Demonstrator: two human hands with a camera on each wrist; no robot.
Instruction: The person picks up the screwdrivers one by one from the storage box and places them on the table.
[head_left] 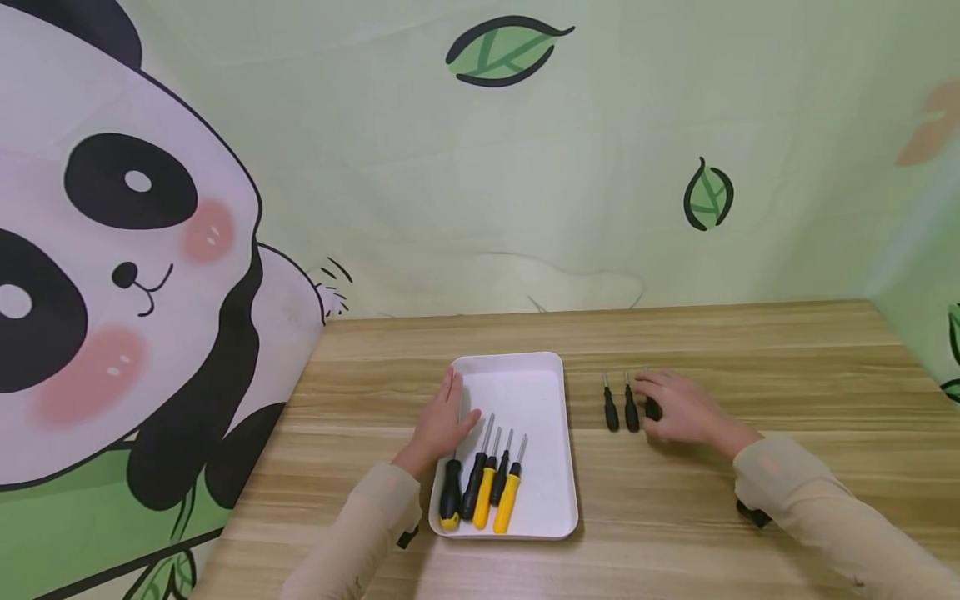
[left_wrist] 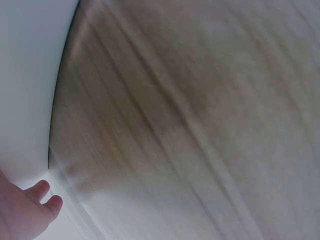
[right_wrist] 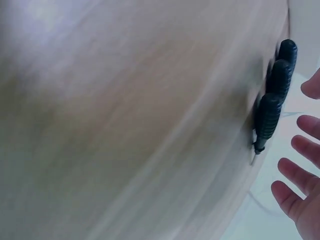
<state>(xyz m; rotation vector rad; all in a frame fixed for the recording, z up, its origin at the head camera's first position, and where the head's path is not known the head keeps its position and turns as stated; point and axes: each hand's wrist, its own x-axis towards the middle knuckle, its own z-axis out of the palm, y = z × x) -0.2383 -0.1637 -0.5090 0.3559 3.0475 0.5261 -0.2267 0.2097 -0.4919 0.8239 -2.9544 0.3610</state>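
My left hand [head_left: 441,425] rests at the left rim of a white tray [head_left: 546,467], its fingers straight along the edge. Inside the tray lie several screwdrivers: a thick black one with a yellow end [head_left: 450,487], a black one [head_left: 473,487], a thin black one [head_left: 500,479] and two with yellow handles [head_left: 507,502]. To the right, three small black screwdrivers stand in a row on the table, tips pointing away. My right hand [head_left: 681,408] is over the rightmost one [head_left: 653,408], partly covering it. In the right wrist view its fingers are spread beside the black handles [right_wrist: 268,117].
The wood-grain table [head_left: 675,517] ends at a green wall cloth [head_left: 405,183] printed with a panda [head_left: 150,292] and leaves. A dark strap [head_left: 752,513] shows under the right sleeve.
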